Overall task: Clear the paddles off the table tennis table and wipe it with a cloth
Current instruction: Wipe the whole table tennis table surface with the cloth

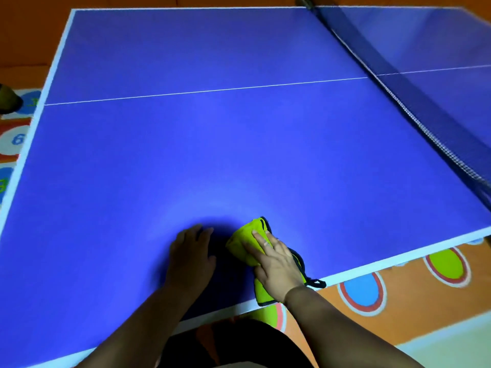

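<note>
The blue table tennis table [212, 144] fills most of the view, with a white centre line and white edges. A yellow-green cloth [245, 241] with dark trim lies bunched near the table's near edge. My right hand [276, 264] presses flat on top of the cloth, fingers spread over it. My left hand [190, 253] rests flat on the bare table surface just left of the cloth, fingers apart and holding nothing. No paddles are visible anywhere on the table.
The dark blue net [398, 83] runs diagonally across the right side. An orange floor with coloured circles [361, 290] and numbered spots [17, 139] surrounds the table. A dark object [8, 102] sits at the far left edge.
</note>
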Motion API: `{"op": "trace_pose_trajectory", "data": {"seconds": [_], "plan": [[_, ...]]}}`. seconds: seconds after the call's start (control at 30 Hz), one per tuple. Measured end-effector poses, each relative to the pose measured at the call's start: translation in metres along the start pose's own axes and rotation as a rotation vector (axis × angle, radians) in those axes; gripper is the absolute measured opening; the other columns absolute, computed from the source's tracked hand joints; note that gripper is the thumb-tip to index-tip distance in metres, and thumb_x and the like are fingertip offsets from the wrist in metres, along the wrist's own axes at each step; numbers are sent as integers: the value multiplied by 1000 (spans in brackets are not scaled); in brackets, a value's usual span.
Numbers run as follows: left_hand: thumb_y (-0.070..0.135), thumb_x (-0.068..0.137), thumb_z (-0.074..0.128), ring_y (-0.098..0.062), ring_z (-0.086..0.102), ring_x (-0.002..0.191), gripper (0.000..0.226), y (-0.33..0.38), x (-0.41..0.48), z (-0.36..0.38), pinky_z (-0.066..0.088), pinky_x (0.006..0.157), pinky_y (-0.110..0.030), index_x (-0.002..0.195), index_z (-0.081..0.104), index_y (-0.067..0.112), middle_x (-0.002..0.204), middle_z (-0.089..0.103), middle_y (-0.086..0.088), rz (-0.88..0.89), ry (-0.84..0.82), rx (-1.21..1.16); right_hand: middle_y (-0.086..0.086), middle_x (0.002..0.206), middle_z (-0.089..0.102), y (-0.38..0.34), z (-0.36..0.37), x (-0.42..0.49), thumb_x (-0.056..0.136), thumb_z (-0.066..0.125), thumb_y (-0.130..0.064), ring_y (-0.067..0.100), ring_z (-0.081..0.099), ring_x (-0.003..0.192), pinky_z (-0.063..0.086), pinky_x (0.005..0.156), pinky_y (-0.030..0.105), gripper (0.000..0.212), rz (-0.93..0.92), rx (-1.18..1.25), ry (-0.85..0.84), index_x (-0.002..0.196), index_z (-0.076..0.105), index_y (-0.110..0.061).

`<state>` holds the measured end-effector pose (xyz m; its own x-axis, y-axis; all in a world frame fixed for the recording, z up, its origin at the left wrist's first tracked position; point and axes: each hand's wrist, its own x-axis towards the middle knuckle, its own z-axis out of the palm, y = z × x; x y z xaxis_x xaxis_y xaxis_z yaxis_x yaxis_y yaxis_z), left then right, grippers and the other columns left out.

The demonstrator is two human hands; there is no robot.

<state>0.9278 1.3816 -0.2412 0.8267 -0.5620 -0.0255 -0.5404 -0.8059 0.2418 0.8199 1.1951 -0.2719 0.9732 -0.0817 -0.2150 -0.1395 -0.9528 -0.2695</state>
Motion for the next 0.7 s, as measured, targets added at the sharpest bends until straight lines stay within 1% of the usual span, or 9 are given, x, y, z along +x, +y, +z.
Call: {"op": "trace_pose_trajectory", "data": {"seconds": [0.1,0.2,0.3,0.4,0.47,0.53,0.57,0.63,0.7], "plan": [[19,34,91,-40,64,86,72,40,20,11,54,68,-48,102,70,8,105,66,-16,18,-13,-1,-4,144,48,48,-10,-10,74,42,-37,29,53,126,44,99,42,61,42,-3,-3,135,41,-40],[21,33,92,-39,65,86,74,72,34,21,55,68,-47,102,70,8,105,66,-16,46,-14,10,-3,144,49,89,-20,-19,75,43,-35,29,52,126,46,98,42,61,90,8,3,136,40,-39],[21,34,92,-38,65,88,74,95,42,29,54,70,-47,103,70,9,106,66,-16,65,-19,10,-1,144,49,119,-29,-25,76,44,-33,31,52,127,46,98,45,62,160,26,20,137,39,-39],[20,34,92,-39,64,89,74,108,46,33,54,70,-47,104,69,8,107,66,-16,79,-24,5,-1,147,46,139,-31,-32,74,56,-27,33,47,131,39,103,48,70,234,69,54,139,36,-41],[19,34,92,-39,64,87,74,113,45,35,55,68,-47,103,70,8,106,66,-16,102,-19,7,-1,149,43,152,-30,-38,75,56,-24,34,43,134,33,107,48,71,308,84,85,141,35,-41],[19,34,92,-38,65,86,74,114,43,34,55,67,-46,103,70,8,106,66,-16,121,-15,5,-2,154,35,160,-32,-44,80,51,-25,34,34,140,28,111,46,67,371,103,100,145,36,-39],[20,34,92,-38,65,86,74,114,42,33,55,67,-46,104,70,9,106,66,-15,122,-18,6,-3,157,26,163,-33,-46,85,47,-26,32,26,144,24,113,45,65,396,100,101,147,32,-38],[20,35,92,-37,65,87,74,113,39,32,55,68,-45,104,70,9,106,66,-15,125,-29,5,-8,161,6,163,-36,-46,96,43,-26,25,7,148,15,117,40,62,439,94,44,151,18,-40],[19,35,92,-37,65,88,74,110,35,31,55,71,-46,104,70,9,106,66,-15,146,-37,-11,-10,161,-4,159,-37,-45,99,43,-25,23,-2,149,9,117,39,64,477,99,27,151,10,-41]]}}
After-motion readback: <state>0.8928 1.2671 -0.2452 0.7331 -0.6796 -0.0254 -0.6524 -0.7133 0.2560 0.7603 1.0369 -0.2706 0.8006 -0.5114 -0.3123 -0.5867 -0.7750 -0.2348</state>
